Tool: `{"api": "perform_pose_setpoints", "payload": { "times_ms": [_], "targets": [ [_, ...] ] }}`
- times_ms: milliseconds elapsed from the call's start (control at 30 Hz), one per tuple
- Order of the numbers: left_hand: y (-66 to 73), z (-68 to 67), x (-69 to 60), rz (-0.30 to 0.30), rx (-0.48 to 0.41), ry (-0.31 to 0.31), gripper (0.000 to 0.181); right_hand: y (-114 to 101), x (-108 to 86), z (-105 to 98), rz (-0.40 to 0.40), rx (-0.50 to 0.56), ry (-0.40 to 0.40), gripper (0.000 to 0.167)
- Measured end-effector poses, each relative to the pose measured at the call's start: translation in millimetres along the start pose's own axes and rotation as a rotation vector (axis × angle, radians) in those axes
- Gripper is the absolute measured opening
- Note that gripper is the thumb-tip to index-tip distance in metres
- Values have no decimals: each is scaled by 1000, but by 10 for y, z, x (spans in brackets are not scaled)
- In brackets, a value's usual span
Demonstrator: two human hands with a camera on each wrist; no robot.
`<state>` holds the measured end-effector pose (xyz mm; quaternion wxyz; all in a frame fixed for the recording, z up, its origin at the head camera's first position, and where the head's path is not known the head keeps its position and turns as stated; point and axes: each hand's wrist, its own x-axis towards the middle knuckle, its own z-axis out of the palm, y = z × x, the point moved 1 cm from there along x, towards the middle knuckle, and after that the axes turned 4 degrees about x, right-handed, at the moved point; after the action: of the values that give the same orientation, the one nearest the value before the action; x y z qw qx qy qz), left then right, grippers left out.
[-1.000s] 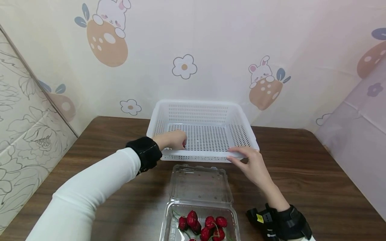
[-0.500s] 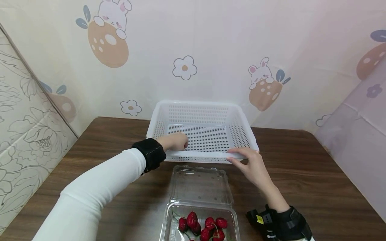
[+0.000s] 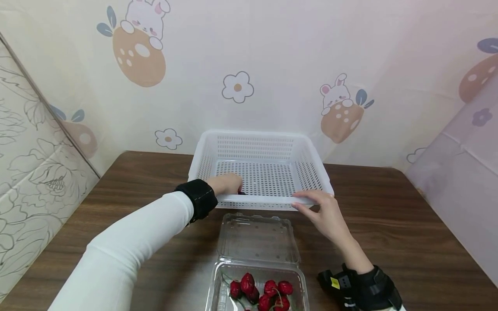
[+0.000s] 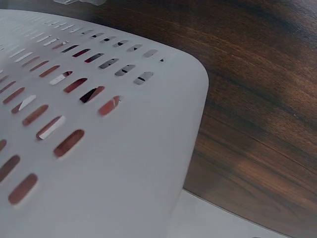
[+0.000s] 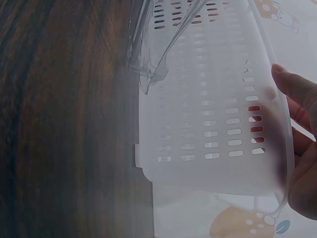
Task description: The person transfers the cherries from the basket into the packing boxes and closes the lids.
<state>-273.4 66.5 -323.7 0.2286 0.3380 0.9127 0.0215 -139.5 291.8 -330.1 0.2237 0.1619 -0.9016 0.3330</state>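
A white slotted plastic basket (image 3: 268, 199) stands at the back of the table. My left hand (image 3: 226, 183) reaches over its front rim near the left corner, with the fingers low inside. A bit of dark red, apparently a cherry (image 3: 240, 192), shows at its fingertips; the grip is mostly hidden. In the left wrist view, the basket wall (image 4: 143, 134) covers that hand, and skin and dark red show through the slots. My right hand (image 3: 324, 211) pinches the front rim near the right corner, thumb outside and fingers over the edge. The right wrist view also shows the right hand (image 5: 302, 114) at the rim.
In front of the basket lies a clear plastic clamshell box (image 3: 212, 287), its lid (image 3: 258, 237) folded back towards the basket. Several red cherries (image 3: 247, 283) with green stems sit inside. A patterned wall sheet (image 3: 280, 65) hangs right behind the basket.
My left hand and forearm have shifted slightly to the right inside the basket, and a dark red bit now shows beneath the fingers. The right hand holds the rim as before.
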Motion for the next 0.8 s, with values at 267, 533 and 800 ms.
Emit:
{"api": "perform_pose_setpoints", "payload": {
  "times_ms": [267, 533, 800],
  "targets": [
    [-19, 50, 59, -18, -17, 8, 10, 0, -10, 2, 8, 11, 0, 21],
    [-37, 95, 106, -24, 14, 21, 11, 4, -19, 7, 0, 2, 1, 21],
    [-28, 89, 91, -11, 35, 61, 16, 8, -24, 7, -2, -4, 5, 22]
  ]
}}
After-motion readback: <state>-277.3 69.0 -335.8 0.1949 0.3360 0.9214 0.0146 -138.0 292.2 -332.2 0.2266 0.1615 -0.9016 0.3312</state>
